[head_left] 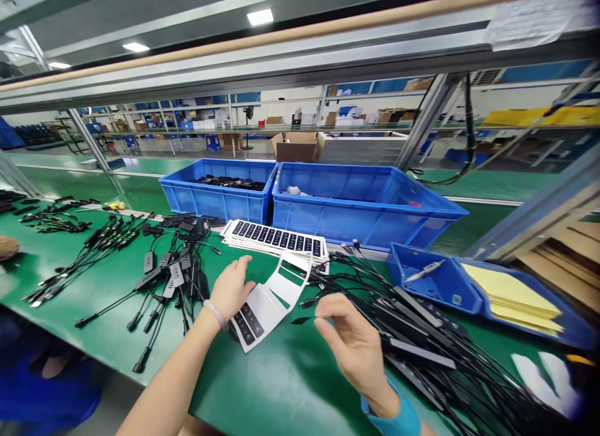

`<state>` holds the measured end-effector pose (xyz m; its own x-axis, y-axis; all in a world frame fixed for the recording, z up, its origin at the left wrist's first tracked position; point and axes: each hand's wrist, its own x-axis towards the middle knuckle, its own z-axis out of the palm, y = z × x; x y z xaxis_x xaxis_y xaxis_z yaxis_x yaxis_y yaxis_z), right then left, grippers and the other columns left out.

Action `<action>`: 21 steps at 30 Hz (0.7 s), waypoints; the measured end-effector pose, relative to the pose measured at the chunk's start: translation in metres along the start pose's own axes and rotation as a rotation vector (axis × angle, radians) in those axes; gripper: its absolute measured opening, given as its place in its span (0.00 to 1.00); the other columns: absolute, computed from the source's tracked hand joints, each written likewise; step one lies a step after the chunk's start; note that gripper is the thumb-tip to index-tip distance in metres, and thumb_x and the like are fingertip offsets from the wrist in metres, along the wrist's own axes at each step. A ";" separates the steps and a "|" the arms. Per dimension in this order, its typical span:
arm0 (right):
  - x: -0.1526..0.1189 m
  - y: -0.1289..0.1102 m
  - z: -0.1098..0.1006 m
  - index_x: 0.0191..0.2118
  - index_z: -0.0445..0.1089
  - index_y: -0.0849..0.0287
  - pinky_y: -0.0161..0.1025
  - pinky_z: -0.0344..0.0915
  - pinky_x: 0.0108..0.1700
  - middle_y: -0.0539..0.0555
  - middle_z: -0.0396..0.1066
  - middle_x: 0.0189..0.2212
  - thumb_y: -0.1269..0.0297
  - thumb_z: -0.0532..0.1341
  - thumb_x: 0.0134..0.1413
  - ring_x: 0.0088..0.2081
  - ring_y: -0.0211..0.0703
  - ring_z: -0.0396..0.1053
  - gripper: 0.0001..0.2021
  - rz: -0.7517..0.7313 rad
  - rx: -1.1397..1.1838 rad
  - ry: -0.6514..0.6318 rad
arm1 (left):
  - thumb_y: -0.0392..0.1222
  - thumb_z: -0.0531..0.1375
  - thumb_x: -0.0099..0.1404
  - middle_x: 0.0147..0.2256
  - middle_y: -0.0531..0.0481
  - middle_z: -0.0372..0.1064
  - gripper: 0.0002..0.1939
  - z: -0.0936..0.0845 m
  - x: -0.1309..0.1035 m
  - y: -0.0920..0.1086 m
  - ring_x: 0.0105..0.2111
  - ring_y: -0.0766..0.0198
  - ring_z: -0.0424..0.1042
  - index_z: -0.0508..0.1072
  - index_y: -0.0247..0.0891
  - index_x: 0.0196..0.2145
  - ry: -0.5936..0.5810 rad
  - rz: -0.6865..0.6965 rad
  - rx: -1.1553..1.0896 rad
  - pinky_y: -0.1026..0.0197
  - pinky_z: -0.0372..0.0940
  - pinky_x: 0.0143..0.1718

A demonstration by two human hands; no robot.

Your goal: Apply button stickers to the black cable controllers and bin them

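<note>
The right hand (351, 347) curves its thumb and forefinger close together beside a small dark piece (303, 321); whether they grip it, I cannot tell. The left hand (230, 291), fingers loosely apart, is at the edge of a partly peeled label sheet (270, 307) on the green table (262, 386). Beyond lie stacked label sheets (276, 237), then two blue bins (344, 220).

White label sheet (266, 310): at 7 o'clock in view, partly used. Black labels remain at its 7–8 o'clock end; 1 o'clock end is open cut-outs, bent and curling. Small dark piece (302, 321): at 6 o'clock, thin, pointed, apart from sheet, markings unreadable.
</note>
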<state>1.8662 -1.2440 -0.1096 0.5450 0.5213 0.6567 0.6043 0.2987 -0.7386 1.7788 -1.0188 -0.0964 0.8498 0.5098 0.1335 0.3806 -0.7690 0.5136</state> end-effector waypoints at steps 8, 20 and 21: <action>0.003 0.005 0.000 0.35 0.66 0.55 0.37 0.60 0.31 0.51 0.61 0.32 0.66 0.58 0.60 0.32 0.39 0.63 0.02 0.163 0.050 0.048 | 0.42 0.58 0.60 0.40 0.23 0.68 0.19 -0.055 0.002 -0.060 0.44 0.33 0.69 0.69 0.20 0.42 0.181 -0.451 0.469 0.40 0.64 0.42; 0.002 0.007 0.003 0.36 0.65 0.55 0.36 0.59 0.31 0.51 0.60 0.32 0.65 0.58 0.60 0.32 0.38 0.61 0.02 0.208 0.063 -0.007 | 0.48 0.51 0.67 0.40 0.49 0.73 0.15 -0.042 0.007 -0.044 0.40 0.59 0.73 0.67 0.41 0.48 0.226 -0.177 0.341 0.60 0.66 0.41; 0.002 0.007 0.003 0.36 0.65 0.55 0.36 0.59 0.31 0.51 0.60 0.32 0.65 0.58 0.60 0.32 0.38 0.61 0.02 0.210 0.062 -0.008 | 0.50 0.51 0.67 0.40 0.49 0.72 0.17 -0.039 0.007 -0.043 0.40 0.61 0.73 0.65 0.42 0.50 0.209 -0.115 0.323 0.62 0.66 0.41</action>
<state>1.8700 -1.2387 -0.1142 0.6505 0.5834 0.4863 0.4408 0.2315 -0.8672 1.7547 -0.9672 -0.0844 0.7149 0.6417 0.2776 0.5925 -0.7669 0.2468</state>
